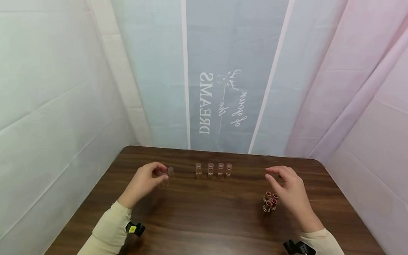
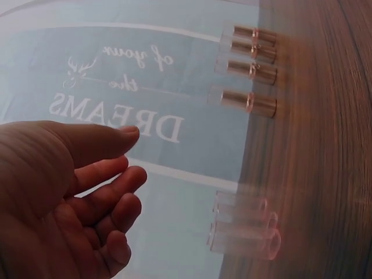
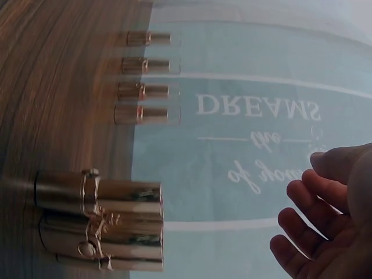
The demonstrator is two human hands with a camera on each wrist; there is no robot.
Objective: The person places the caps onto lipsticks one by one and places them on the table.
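While left grip (image 1: 144, 183) and right grip (image 1: 290, 189) are hovering empty, moderately parted, clear caps (image 2: 244, 237) are standing near the left, 4 gold tubes (image 1: 268, 204) near the right, probably light, stiff, slippery, best side-pinched.

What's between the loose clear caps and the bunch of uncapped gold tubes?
In the head view, four capped gold tubes stand in a row between them, left to right.

The left hand (image 1: 146, 181) is raised, fingers loosely curved, thumb just apart from the index; the right hand (image 1: 288, 186), well apart from it, curves likewise.
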